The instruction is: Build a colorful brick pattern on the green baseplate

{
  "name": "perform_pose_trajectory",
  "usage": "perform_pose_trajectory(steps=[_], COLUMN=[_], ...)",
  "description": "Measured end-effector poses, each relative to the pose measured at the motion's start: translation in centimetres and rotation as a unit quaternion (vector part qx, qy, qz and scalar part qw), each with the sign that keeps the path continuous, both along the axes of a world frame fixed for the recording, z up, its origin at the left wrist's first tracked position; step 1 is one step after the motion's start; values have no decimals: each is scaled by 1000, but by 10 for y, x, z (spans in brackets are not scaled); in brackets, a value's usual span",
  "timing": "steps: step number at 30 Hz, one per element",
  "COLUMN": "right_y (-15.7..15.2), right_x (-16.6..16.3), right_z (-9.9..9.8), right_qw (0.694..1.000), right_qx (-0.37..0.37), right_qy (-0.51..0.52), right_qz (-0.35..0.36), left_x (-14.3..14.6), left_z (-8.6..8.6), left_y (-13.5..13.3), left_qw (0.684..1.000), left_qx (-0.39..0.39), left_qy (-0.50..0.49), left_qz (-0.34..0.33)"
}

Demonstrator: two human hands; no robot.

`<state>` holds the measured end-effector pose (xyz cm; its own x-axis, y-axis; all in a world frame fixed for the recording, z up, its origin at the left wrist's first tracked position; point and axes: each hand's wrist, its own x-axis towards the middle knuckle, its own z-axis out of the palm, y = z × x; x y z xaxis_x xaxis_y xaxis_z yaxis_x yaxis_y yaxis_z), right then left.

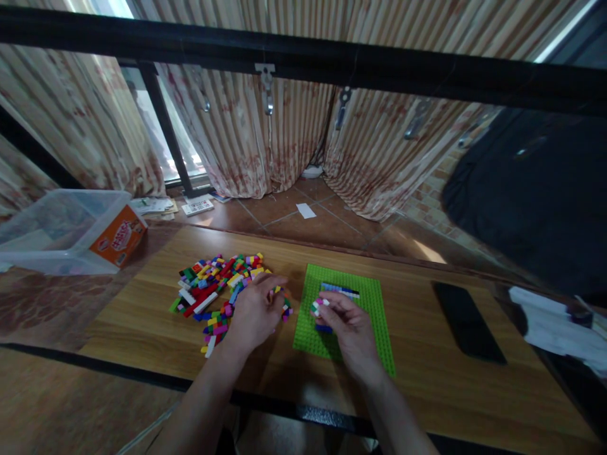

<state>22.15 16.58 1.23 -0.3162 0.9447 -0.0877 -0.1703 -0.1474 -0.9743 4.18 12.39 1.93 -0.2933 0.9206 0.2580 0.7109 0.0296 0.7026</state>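
My left hand (256, 311) is over the right side of a pile of colourful toy building bricks (222, 278). Its index finger and thumb are apart, and a few bricks show between and beyond them; its other fingers are partly hidden. Pinched in my right hand (351, 325) are small toy bricks (319, 307), white with pink and green, above a green baseplate (379, 316). A row of blue, white and black bricks (353, 293) lies on the plate behind that hand. Dark blue bricks (323, 328) show just below its fingers.
A clear plastic box (61, 253) with an orange label stands left of the wooden table (142, 316). To the right lies a black phone-like slab (469, 322), with white papers (545, 322) beyond it. A black bar (303, 54) crosses in front of the curtains.
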Motion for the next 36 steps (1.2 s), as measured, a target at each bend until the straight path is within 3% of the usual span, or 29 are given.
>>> perform_pose_trajectory(steps=[3, 6, 11, 18, 22, 28, 30, 32, 36], right_y=[0, -1, -4, -8, -11, -10, 0, 13, 33], right_x=[-1, -2, 0, 1, 3, 11, 23, 41, 78], right_z=[-1, -1, 0, 3, 7, 7, 6, 5, 2], right_qw=[1000, 1000, 999, 999, 999, 999, 999, 998, 987], right_qx=[7, 10, 24, 13, 14, 15, 36, 46, 31], right_qy=[-2, 4, 15, 32, 33, 39, 12, -5, -72], right_qz=[-20, -14, 23, 19, 25, 28, 15, -41, -143], left_x=[21, 39, 45, 46, 50, 59, 57, 48, 23], left_z=[6, 7, 4, -1, -4, -3, -4, -5, -2], left_y=[0, 2, 5, 3, 4, 6, 8, 10, 11], left_qw=[986, 967, 955, 960, 923, 853, 863, 898, 978], left_qx=[18, -9, -26, -34, -67, -104, -95, -69, -45], left_qy=[-155, -231, -258, -236, -347, -499, -487, -429, -202], left_qz=[-60, -110, -141, -146, -153, -108, -94, -65, -4])
